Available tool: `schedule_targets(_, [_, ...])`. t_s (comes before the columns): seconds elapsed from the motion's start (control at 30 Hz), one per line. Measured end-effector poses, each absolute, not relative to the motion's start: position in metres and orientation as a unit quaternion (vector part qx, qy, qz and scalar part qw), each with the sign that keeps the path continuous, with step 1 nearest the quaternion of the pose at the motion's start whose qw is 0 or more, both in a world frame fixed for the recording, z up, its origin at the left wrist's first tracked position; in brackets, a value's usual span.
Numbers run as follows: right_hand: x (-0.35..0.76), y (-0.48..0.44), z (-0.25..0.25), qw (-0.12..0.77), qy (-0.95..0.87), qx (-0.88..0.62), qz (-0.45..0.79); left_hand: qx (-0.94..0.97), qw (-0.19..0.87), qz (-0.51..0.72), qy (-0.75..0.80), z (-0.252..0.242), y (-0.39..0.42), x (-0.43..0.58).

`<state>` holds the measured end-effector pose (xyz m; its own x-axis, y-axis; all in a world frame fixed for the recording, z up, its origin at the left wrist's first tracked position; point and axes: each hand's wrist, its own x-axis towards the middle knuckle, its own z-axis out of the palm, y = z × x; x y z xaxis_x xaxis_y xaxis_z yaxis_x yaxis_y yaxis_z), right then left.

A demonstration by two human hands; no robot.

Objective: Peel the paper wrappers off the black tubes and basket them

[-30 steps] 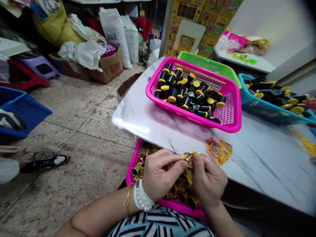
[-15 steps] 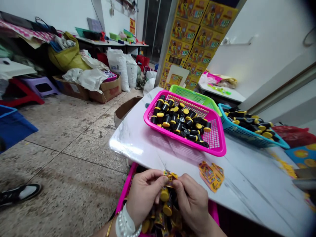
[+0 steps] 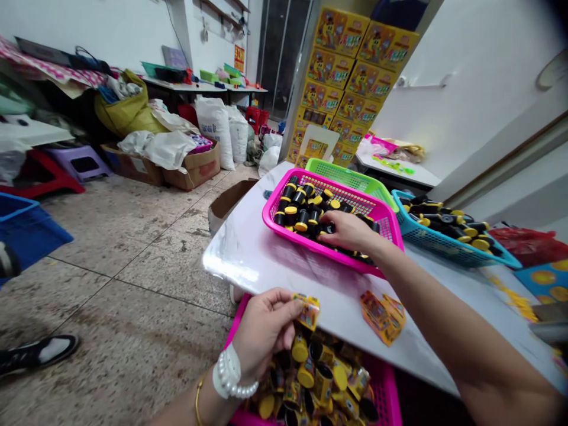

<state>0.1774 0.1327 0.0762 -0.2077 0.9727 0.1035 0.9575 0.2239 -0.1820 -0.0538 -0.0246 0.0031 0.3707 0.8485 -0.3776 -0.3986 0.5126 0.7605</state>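
Observation:
My left hand (image 3: 264,334) is low in the view, pinching a small yellow printed wrapper (image 3: 308,312) between thumb and fingers. Right below it, a magenta basket (image 3: 382,384) sits against me, filled with black tubes (image 3: 322,378) with yellow caps and printed yellow wrappings. My right hand (image 3: 350,231) stretches over the table into a second magenta basket (image 3: 390,228) and rests on its loose black tubes (image 3: 295,216), with yellow caps. My palm hides whether anything is in those fingers.
The white marble table (image 3: 261,260) holds a small pile of yellow wrappers (image 3: 382,316), a blue basket of tubes (image 3: 444,248) and a green basket (image 3: 350,180). Stacked yellow cartons (image 3: 346,83) rise behind it. A person's shoe (image 3: 38,355) rests on the tiled floor at left.
My right hand has let go of the wrapper and moved forward into the table's magenta basket. My left hand keeps the wrapper. The view has tilted up, showing more of the room and lap basket.

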Motion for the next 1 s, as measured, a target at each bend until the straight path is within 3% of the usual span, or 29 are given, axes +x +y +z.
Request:
schedule_targets(0.1, [0.18,0.132,0.081,0.113,-0.757,-0.642,0.047,0.255,0.778,0.424,0.387,0.008,-0.017,-0.056])
schedule_targets(0.2, [0.188,0.094,0.089,0.197,-0.722,-0.657,0.089,0.219,0.782,0.438,0.387,0.01,-0.012,-0.059])
schedule_targets(0.3, [0.19,0.035,0.083,0.412,-0.614,-0.567,0.363,0.194,0.788,0.447,0.376,0.008,-0.011,-0.057])
schedule_targets(0.4, [0.177,-0.017,0.06,0.475,-0.526,-0.481,0.516,0.173,0.795,0.453,0.365,0.006,-0.011,-0.05])
schedule_targets(0.67, [0.141,-0.056,0.02,0.572,-0.439,-0.507,0.472,0.149,0.801,0.457,0.357,0.009,-0.009,-0.033])
schedule_targets(1.0, [0.143,-0.063,0.027,0.493,-0.562,-0.593,0.299,0.151,0.816,0.445,0.337,0.008,-0.01,-0.028])
